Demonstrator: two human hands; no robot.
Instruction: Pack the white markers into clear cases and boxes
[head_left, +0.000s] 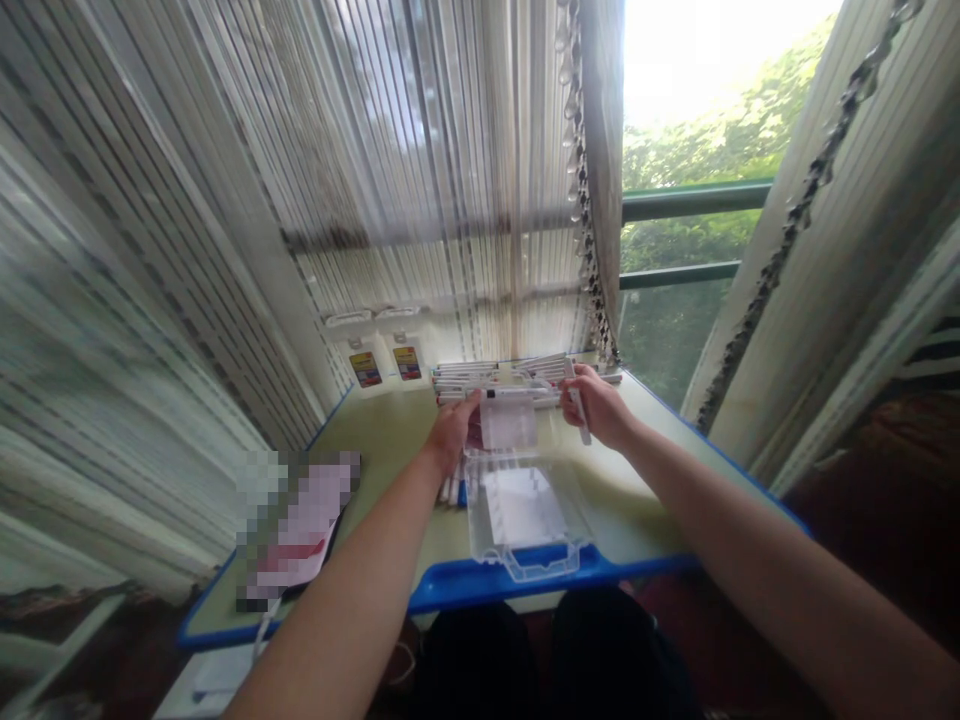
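Note:
My left hand (452, 432) is closed around a small clear plastic case (508, 422) with a white insert, held upright just above the table. My right hand (598, 404) grips a white marker pen (578, 408) that points down toward the table. Both hands hover over the far middle of the table, in front of a row of white marker pens (480, 379) lying along the back edge. A larger clear plastic box (526, 518) lies open on the table just below my hands, near the front edge.
The yellow-green table (390, 440) has a blue rim. Two white packets with coloured labels (386, 363) stand at the back left against the curtain. A blurred-out object (296, 530) lies at the front left. A window with a green rail is on the right.

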